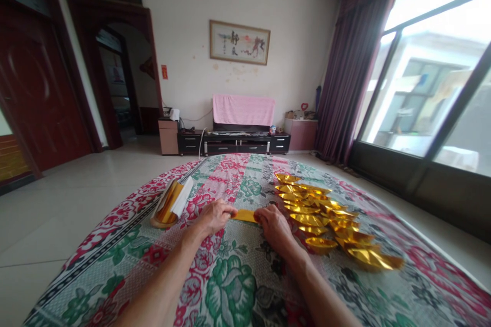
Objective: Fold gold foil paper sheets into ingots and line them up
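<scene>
Between my two hands a narrow folded strip of gold paper (245,215) is held level, just over the flowered tablecloth (230,286). My left hand (217,216) pinches its left end, fingers closed. At the right end, my right hand (273,225) grips the strip between thumb and fingers. Several folded gold paper ingots (309,220) stand in rows just to the right of my right hand. Off to the left lies a stack of gold paper sheets (169,203) with white paper around it.
The round table's cloth carries red and green flowers. Beyond it stands a black TV cabinet (233,144) with a pink cloth (244,109) draped over the set. A purple curtain (341,71) and a large window (429,82) are on the right, a dark red door (42,76) on the left.
</scene>
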### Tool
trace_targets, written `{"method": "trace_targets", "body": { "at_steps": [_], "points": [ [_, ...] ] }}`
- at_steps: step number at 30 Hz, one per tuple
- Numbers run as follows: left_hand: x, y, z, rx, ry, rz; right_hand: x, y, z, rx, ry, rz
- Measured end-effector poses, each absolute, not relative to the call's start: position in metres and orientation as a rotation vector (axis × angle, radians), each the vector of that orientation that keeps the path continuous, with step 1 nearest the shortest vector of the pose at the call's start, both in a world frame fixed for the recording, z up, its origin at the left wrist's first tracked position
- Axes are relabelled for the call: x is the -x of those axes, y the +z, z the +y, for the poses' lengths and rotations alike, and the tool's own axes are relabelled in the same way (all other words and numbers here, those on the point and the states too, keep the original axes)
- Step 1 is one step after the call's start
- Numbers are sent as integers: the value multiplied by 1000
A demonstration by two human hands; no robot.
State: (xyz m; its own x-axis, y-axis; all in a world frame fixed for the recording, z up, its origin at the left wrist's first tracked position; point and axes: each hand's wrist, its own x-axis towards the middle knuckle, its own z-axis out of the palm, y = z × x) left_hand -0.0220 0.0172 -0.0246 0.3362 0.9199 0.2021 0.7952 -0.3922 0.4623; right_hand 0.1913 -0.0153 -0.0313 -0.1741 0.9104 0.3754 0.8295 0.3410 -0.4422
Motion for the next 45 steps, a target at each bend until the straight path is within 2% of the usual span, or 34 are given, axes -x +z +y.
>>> {"method": "trace_targets", "body": {
  "at_steps": [8, 23, 45],
  "points": [
    [21, -25, 16, -2339, 643, 1544, -192, -36, -15, 1627, 107, -1910],
    [12, -25, 9, -2410, 803, 1566, -184, -29, -22, 1435, -14, -2019],
    [5, -30, 16, -2277, 1160, 1394, -181, -34, -2, 1211, 189, -1702]
  ]
}}
